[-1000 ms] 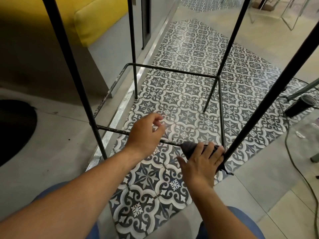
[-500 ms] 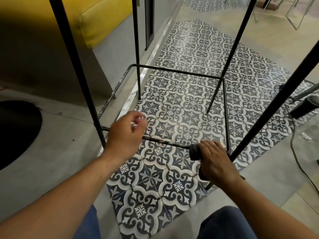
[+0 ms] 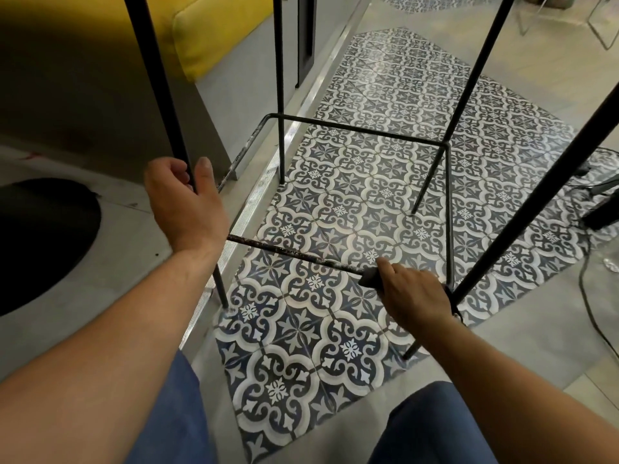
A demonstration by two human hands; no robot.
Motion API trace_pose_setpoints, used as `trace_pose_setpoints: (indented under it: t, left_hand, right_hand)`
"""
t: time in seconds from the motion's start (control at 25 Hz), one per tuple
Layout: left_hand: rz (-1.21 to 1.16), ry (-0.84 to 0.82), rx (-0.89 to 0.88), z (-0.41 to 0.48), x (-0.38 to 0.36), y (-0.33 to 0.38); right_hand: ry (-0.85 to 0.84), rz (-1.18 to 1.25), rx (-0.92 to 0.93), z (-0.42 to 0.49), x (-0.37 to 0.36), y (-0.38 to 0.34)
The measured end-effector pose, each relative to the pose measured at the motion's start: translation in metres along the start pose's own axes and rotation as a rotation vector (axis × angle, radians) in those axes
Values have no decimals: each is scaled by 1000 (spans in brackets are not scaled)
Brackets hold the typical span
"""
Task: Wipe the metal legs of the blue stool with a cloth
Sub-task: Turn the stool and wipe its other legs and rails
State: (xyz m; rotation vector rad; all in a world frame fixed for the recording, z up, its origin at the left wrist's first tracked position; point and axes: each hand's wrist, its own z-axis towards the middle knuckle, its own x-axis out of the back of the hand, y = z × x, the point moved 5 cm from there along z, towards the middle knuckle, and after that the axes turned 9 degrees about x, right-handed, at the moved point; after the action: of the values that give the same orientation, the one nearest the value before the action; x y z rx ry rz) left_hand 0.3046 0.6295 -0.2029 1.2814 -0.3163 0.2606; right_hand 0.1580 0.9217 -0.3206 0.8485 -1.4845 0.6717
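Thin black metal legs of the stool rise out of view at the top; its seat is hidden. My left hand (image 3: 186, 204) curls around the near-left leg (image 3: 157, 78), thumb on one side and fingers on the other. A scuffed near footrest bar (image 3: 294, 253) runs between the two front legs. My right hand (image 3: 410, 296) presses a dark grey cloth (image 3: 370, 279) around this bar close to the near-right leg (image 3: 549, 182). Most of the cloth is hidden under my fingers.
Patterned blue and white tiles (image 3: 385, 202) lie under the stool, with grey concrete around them. A yellow cushion (image 3: 214, 31) on a grey bench is at the upper left. A black round mat (image 3: 40, 242) lies left. A cable (image 3: 589, 296) and dark device (image 3: 603, 212) sit right.
My left hand has moved left from above the footrest bar and closed around the near-left leg. My right hand with the cloth has stayed on the bar near the right leg.
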Motion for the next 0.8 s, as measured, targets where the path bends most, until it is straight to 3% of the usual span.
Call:
trace_pose_setpoints:
  t: [0.12, 0.28, 0.52, 0.8]
  left_hand:
    - [-3, -1, -20, -8, -3, -1]
    - [160, -306, -261, -50, -28, -13]
    - [676, -693, -455, -62, -46, -65]
    - [725, -681, -588, -47, -55, -55]
  right_hand:
    - [21, 110, 67, 2, -2, 1]
    - [67, 173, 194, -7, 1, 6]
    - [29, 54, -35, -16, -10, -9]
    - [60, 160, 23, -7, -4, -19]
